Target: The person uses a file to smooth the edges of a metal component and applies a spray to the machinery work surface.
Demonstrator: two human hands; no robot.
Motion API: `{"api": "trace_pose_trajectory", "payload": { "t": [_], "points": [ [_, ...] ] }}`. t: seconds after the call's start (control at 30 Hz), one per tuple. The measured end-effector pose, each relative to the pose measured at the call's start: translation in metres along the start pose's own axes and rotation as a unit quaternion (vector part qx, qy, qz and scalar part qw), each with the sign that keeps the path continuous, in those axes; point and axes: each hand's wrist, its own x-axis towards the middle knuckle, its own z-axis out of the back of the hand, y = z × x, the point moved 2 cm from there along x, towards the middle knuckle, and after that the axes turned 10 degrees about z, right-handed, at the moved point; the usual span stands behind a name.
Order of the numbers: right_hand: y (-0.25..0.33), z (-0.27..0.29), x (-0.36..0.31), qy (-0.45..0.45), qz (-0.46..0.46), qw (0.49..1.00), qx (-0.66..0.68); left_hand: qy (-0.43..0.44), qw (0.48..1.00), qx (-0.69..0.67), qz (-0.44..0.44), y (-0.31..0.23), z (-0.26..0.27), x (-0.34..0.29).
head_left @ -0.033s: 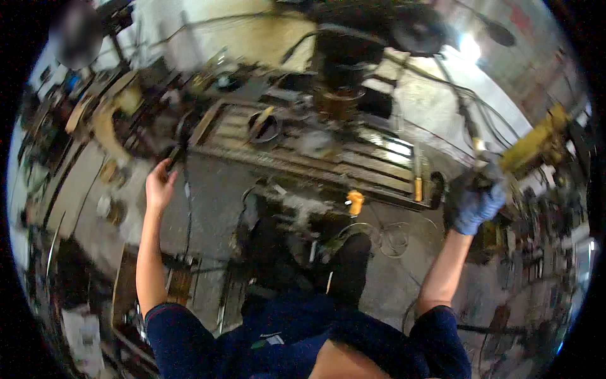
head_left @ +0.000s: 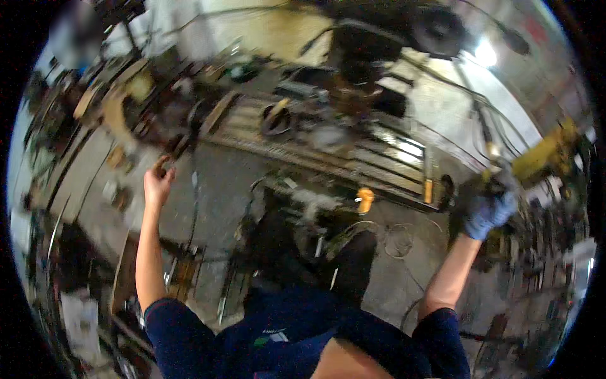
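Observation:
My bare left hand point(head_left: 158, 185) is raised on the left, thumb and fingers apart and loosely curved. Just beyond its fingertips is a dark handle point(head_left: 180, 145) at the left end of a slotted machine table point(head_left: 271, 150); a small gap shows between them. On the right, my right hand point(head_left: 491, 215) wears a blue-grey glove. Its fingers are closed around something dark at the machine's right side, too blurred to name. A yellow machine part point(head_left: 546, 151) stands right beyond that hand. A dark round ring-shaped part point(head_left: 276, 120) sits on the slotted table with a yellowish stick across it.
A dark machine head point(head_left: 366, 50) hangs above the table. An orange-yellow object point(head_left: 365, 199) is at the table's front edge, a yellow-handled tool point(head_left: 428, 191) at its right end. Coiled thin cable point(head_left: 399, 241) lies on the floor. A cluttered bench point(head_left: 104, 164) stands left.
The whole view has shifted slightly, the machine moving rightward in it. My left fingers have come away from the dark handle. The gloved hand stays by the machine's right side.

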Motion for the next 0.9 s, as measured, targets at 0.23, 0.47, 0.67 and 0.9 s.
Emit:
{"api": "trace_pose_trajectory", "payload": {
  "t": [0.23,0.47,0.67,0.9],
  "points": [
    [-0.052,0.083,0.029,-0.087,-0.163,0.945,0.269,0.005,0.979,0.045,0.199,0.104,0.143,-0.136],
    [-0.03,0.038,0.052,0.0,0.096,0.993,-0.069,0.215,0.875,0.326,0.286,0.157,0.149,-0.205],
    [-0.035,0.06,0.08,0.091,0.244,0.907,-0.331,0.106,0.834,0.395,0.37,0.163,0.109,-0.204],
    [-0.035,0.078,0.138,0.139,0.058,0.973,-0.177,0.129,0.853,0.367,0.347,0.227,0.103,-0.208]
  ]
}}
